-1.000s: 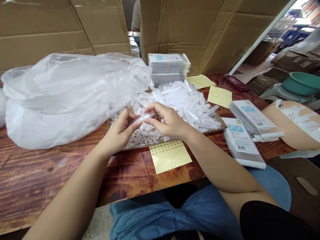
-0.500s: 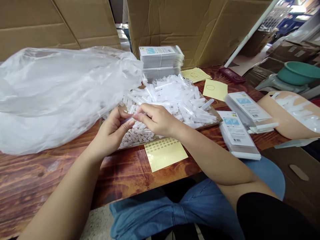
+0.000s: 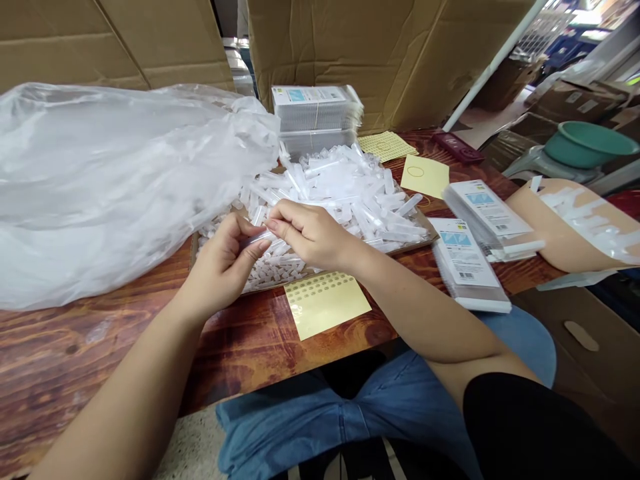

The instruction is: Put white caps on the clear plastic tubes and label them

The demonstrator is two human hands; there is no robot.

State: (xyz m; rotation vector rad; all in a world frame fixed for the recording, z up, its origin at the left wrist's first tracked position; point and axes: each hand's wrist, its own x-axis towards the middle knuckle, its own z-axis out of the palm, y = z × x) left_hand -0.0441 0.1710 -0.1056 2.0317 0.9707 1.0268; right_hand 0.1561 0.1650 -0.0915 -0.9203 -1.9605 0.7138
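Observation:
Over the near left part of a shallow cardboard tray (image 3: pixel 420 241), my left hand (image 3: pixel 226 260) is closed round a small translucent tube (image 3: pixel 257 239). My right hand (image 3: pixel 305 233) pinches at the tube's far end, its fingertips pressed together; whether they hold a separate small piece is hidden. Many clear plastic tubes (image 3: pixel 345 183) are heaped in the tray, with small white caps (image 3: pixel 273 272) along its near side. A yellow sticker sheet (image 3: pixel 327 307) lies at the tray's front edge, below my right wrist.
A big translucent plastic bag (image 3: pixel 120 193) fills the left. Packaged card stacks stand behind the tray (image 3: pixel 315 110) and lie at right (image 3: pixel 467 260). More yellow sheets (image 3: pixel 425 177), a dark red object (image 3: pixel 457 147) and a green basin (image 3: pixel 590 143) are farther right. Cardboard (image 3: pixel 380 60) stands behind.
The view has shifted slightly, so the scene sits a little farther left and higher. My right fingertips have moved slightly up at the tube's end; my left hand keeps its hold.

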